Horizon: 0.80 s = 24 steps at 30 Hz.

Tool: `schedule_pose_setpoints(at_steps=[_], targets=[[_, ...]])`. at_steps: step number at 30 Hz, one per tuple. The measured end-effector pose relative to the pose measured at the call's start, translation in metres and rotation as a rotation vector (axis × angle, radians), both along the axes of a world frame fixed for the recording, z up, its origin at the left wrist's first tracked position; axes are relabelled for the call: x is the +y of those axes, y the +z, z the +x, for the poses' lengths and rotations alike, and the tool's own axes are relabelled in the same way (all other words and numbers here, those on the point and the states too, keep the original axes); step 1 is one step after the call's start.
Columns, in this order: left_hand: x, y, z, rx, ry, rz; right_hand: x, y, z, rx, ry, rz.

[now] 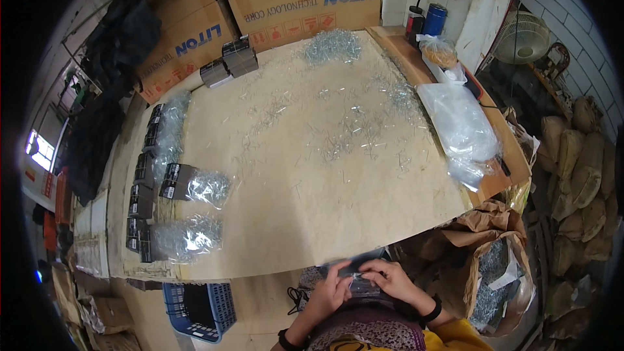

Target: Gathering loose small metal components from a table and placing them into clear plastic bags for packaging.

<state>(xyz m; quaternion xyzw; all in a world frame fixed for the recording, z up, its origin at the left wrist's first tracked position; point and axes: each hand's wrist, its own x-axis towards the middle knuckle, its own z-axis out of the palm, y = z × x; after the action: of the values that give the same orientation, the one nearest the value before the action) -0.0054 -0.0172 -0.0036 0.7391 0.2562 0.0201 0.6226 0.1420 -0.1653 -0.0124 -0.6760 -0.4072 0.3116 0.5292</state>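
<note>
Just past the table's near edge, close to my body, my left hand [332,290] and my right hand [394,280] face each other with bent fingers. Between their fingertips is a small bunch of thin, shiny pieces [355,277] that look like metal pins. Both hands seem to pinch it, though its exact kind is too small to tell. Beneath the hands lies something dark and glossy [367,290], partly covered by them. On the table, similar thin metal pieces [351,127] are scattered, with a denser pile [333,47] at the far edge.
Clear bags of shiny pieces [195,237] with dark card bundles [138,239] line the table's left side. Dark card stacks [239,58] stand near cardboard boxes [299,0]. Clear plastic bags [455,123] lie at right. Below are a blue basket [224,312] and an open paper sack [478,273].
</note>
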Motion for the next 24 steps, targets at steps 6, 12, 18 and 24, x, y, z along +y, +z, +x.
schedule_pose_setpoints(at_steps=[6, 12, 18, 24], targets=[[0.017, -0.018, -0.008, 0.169, -0.326, -0.44, -0.031, -0.042, 0.019, 0.587, 0.218, -0.199], [0.02, -0.075, -0.021, 0.03, -0.56, -0.171, -0.043, -0.073, 0.017, 0.416, 0.466, -0.29], [0.01, -0.121, -0.02, 0.074, -0.409, 0.236, -0.05, -0.106, -0.001, -0.025, 0.23, -0.359], [-0.011, -0.15, -0.035, -0.005, -0.184, 0.323, -0.04, -0.137, -0.014, -0.366, -0.085, -0.308]])
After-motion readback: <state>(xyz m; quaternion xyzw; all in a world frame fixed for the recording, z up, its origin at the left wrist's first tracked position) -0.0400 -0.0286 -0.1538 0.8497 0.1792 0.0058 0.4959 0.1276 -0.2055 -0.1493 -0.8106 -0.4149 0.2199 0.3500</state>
